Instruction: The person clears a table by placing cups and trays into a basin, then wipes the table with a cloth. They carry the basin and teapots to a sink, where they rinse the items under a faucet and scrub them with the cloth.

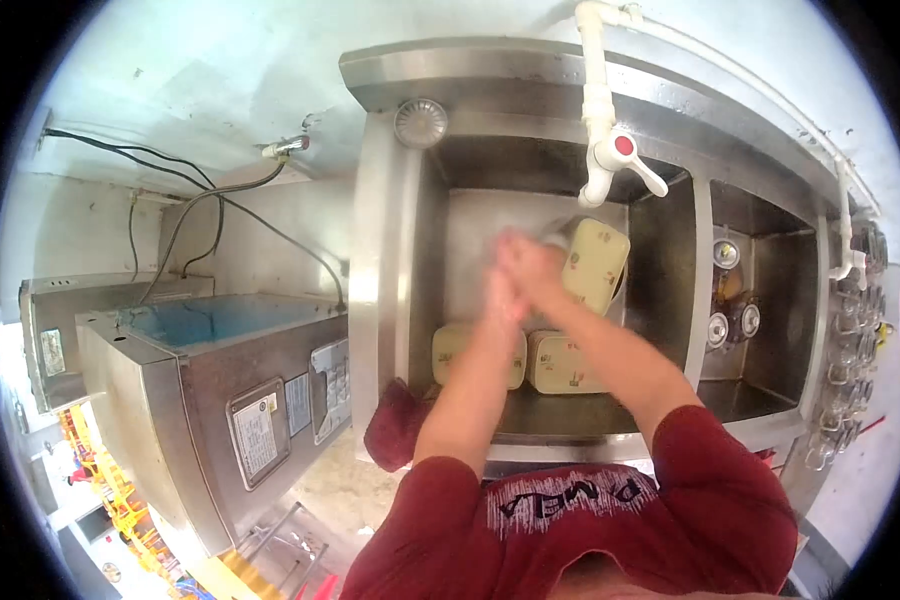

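Note:
My left hand [503, 293] and my right hand [532, 266] meet over the left basin of a steel sink [402, 250], pressed against each other. Motion smears the fingers, so I cannot see how they are bent or whether anything lies between them. Just right of my hands a pale yellow rectangular tray or container [596, 262] leans at a tilt, with a partly covered round rim behind it. Below my forearms, a second yellow container [450, 357] and a third one [562, 365] rest in the basin, partly hidden by my arms.
A white tap [610, 158] with a red-dotted handle overhangs the basin. A round drain strainer [421, 122] sits on the rim, and a dark red cloth [395, 428] hangs at the front. Several round shiny items [726, 254] are in the right basin. A steel appliance [240, 400] stands left.

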A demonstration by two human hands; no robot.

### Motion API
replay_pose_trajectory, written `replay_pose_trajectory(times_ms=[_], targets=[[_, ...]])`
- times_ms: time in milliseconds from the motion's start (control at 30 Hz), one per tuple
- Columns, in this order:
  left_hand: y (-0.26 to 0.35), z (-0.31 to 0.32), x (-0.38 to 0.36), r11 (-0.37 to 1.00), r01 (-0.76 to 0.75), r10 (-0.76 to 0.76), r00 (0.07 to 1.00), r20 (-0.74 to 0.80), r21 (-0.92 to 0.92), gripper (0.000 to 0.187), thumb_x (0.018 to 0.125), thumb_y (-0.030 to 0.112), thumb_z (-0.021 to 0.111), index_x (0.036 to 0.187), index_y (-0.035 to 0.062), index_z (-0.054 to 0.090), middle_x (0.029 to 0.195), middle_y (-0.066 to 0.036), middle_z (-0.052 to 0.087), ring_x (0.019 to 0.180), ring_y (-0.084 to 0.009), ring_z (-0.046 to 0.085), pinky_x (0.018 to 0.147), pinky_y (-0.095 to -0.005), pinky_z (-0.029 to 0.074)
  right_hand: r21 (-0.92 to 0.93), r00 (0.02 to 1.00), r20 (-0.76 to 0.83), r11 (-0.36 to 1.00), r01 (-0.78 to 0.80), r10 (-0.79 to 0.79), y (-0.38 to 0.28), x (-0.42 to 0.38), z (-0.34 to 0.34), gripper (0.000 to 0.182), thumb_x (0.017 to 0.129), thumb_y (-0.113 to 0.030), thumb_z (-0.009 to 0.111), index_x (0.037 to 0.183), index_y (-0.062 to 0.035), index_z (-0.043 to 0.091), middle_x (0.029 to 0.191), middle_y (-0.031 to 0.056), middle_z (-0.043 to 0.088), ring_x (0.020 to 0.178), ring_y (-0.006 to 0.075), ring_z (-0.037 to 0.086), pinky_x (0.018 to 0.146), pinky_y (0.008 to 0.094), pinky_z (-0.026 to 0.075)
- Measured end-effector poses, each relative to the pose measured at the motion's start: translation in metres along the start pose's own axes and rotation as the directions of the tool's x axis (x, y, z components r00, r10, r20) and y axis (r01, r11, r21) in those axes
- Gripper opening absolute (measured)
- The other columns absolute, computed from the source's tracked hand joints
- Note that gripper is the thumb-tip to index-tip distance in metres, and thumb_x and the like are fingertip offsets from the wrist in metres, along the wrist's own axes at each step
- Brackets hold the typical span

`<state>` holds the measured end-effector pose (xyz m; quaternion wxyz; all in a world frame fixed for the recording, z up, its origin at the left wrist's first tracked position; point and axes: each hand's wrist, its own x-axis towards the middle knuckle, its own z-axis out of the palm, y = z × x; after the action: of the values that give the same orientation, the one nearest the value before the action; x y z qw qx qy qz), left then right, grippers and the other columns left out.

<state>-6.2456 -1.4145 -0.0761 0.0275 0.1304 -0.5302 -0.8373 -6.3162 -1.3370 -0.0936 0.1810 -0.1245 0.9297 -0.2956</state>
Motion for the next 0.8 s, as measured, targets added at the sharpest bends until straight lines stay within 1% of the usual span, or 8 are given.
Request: replay_pose_trajectory(times_ms=[133,267,300,400,533,633,700,800], targets=[[-0.021,0.006,0.012,0.656,0.217,-0.302,0.953,0.012,-0.723,0.024,0.092,0.021,0.047,0.112,0.0083,0.053,0.111,-0.008,0.058,0.100,-0.0208,0.054,0.089,-0.0389,0.044,-0.006,0.974,-0.227,1.000,-0.014,0.012,0.021,0.024,0.018,0.042,0.091,-0.042,0.041,0.101,-0.0066,0.062,0.096,0.0167,0.064,0.086,0.0418,0.059,0.078,0.0507,0.044],[-0.057,-0.012,0.016,0.932,0.071,-0.213,0.900,-0.380,-0.355,0.017,0.089,0.016,0.048,0.100,0.0069,0.058,0.101,-0.007,0.061,0.091,-0.0187,0.058,0.076,-0.0362,0.049,-0.396,0.924,0.021,0.846,0.358,-0.382,0.030,-0.001,0.074,0.030,0.087,-0.026,0.050,0.108,-0.0049,0.059,0.089,0.0132,0.063,0.080,0.0358,0.060,0.074,0.0432,0.049],[-0.055,-0.013,0.012,0.539,0.182,-0.243,0.968,0.055,-0.823,0.014,0.088,0.012,0.050,0.097,0.0061,0.059,0.098,-0.006,0.062,0.088,-0.0173,0.059,0.073,-0.0345,0.050,-0.379,0.972,0.217,0.909,0.172,-0.093,0.049,0.036,0.060,0.031,0.088,-0.025,0.049,0.109,-0.0038,0.058,0.091,0.0153,0.064,0.084,0.0355,0.061,0.074,0.0437,0.049],[-0.046,0.006,0.006,0.556,0.229,-0.334,0.942,0.037,-0.799,0.059,0.090,0.018,0.053,0.144,0.0195,0.028,0.132,-0.004,0.046,0.112,-0.0179,0.049,0.095,-0.0361,0.042,0.244,0.995,-0.098,0.970,-0.007,0.032,0.075,0.063,0.048,0.039,0.094,-0.029,0.045,0.114,0.0032,0.054,0.112,0.0223,0.057,0.101,0.0316,0.054,0.085,0.0369,0.044],[-0.132,-0.021,0.041,0.909,-0.240,0.248,0.968,-0.019,-0.342,0.058,0.085,0.013,0.060,0.138,0.0165,0.036,0.126,-0.006,0.048,0.114,-0.0195,0.047,0.096,-0.0356,0.040,0.265,0.968,0.051,0.938,0.222,-0.244,0.012,-0.018,0.051,0.056,0.095,-0.042,0.030,0.138,-0.0074,0.036,0.150,0.0171,0.019,0.139,0.0334,0.013,0.112,0.0424,0.010],[-0.074,0.005,0.024,0.839,-0.036,-0.060,0.986,-0.158,-0.543,0.040,0.087,0.018,0.059,0.124,0.0132,0.046,0.105,-0.006,0.055,0.088,-0.0172,0.054,0.075,-0.0324,0.046,0.867,0.955,0.179,0.421,-0.267,0.236,0.160,0.069,0.066,0.052,0.093,-0.045,0.044,0.113,0.0013,0.056,0.100,0.0131,0.058,0.088,0.0238,0.056,0.083,0.0335,0.045],[-0.089,0.016,0.033,0.809,0.058,-0.235,0.944,-0.232,-0.585,0.030,0.088,0.021,0.056,0.115,0.0102,0.052,0.091,-0.005,0.057,0.071,-0.0149,0.054,0.061,-0.0298,0.047,0.634,0.857,-0.282,0.754,-0.172,0.432,0.047,0.027,-0.016,0.045,0.090,-0.048,0.051,0.094,-0.0033,0.056,0.093,0.0076,0.057,0.078,0.0200,0.054,0.074,0.0337,0.047],[-0.090,0.007,0.037,0.852,0.226,-0.397,0.866,-0.303,-0.472,0.029,0.088,0.019,0.055,0.115,0.0080,0.052,0.085,-0.005,0.056,0.069,-0.0149,0.053,0.058,-0.0291,0.046,0.950,0.837,0.242,0.056,-0.308,0.490,0.041,0.041,-0.034,0.039,0.088,-0.049,0.056,0.084,-0.0102,0.054,0.078,0.0040,0.053,0.063,0.0148,0.048,0.055,0.0292,0.043]])
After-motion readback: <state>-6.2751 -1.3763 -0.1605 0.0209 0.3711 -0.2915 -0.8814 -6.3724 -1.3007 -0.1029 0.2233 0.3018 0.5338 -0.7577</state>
